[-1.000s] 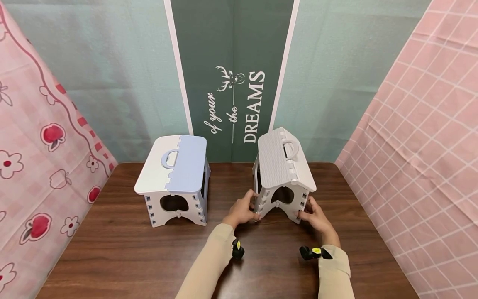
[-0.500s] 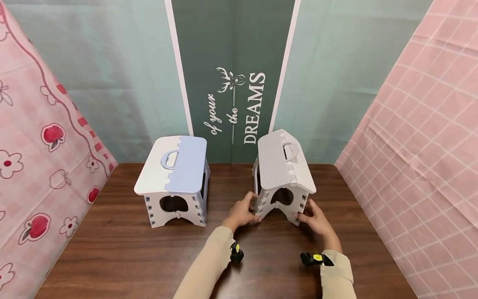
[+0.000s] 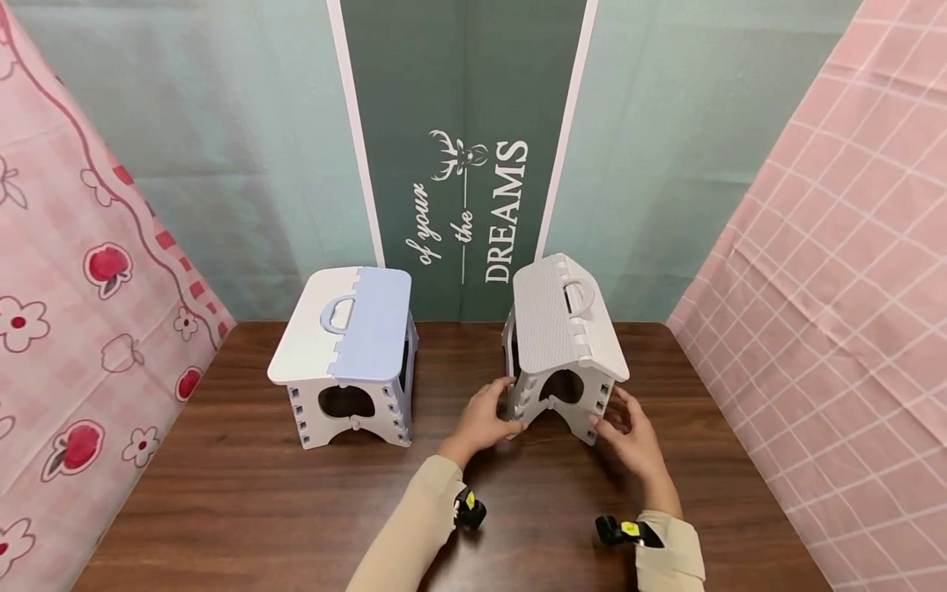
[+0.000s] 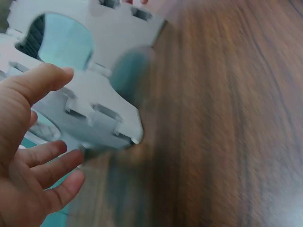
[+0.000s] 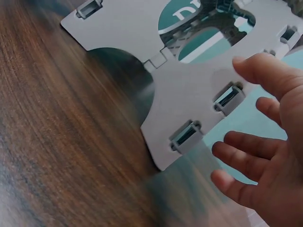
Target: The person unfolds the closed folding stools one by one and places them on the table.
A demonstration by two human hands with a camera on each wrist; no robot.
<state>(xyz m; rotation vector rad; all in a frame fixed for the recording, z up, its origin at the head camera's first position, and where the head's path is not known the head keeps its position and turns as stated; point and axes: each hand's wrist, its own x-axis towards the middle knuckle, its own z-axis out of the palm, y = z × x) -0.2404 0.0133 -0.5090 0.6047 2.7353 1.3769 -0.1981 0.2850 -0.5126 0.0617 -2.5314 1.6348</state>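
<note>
A light grey folding step stool [image 3: 543,321] stands at the right of the table, its top peaked like a roof along the hinge and its front panel partly folded. Beside its left leg is my left hand [image 3: 482,421], thumb and fingers spread around the leg edge. In the left wrist view those fingers [image 4: 57,165] look relaxed and apart from the plastic. My right hand [image 3: 638,440] is at the right leg; the right wrist view has its loosely bent fingers [image 5: 241,163] off the panel edge, the thumb close to the panel's face.
A white and blue folding stool [image 3: 377,329] stands unfolded at the left, its top flat with a blue handle. Brown wood-grain table [image 3: 244,510] lies beneath. Green cloth [image 3: 459,82] hangs behind, and pink cloths [image 3: 836,288] hang at both sides.
Both hands have loosened from the grey stool's legs, their fingers opening and easing slightly outward. The grey stool keeps about the same place and peaked shape.
</note>
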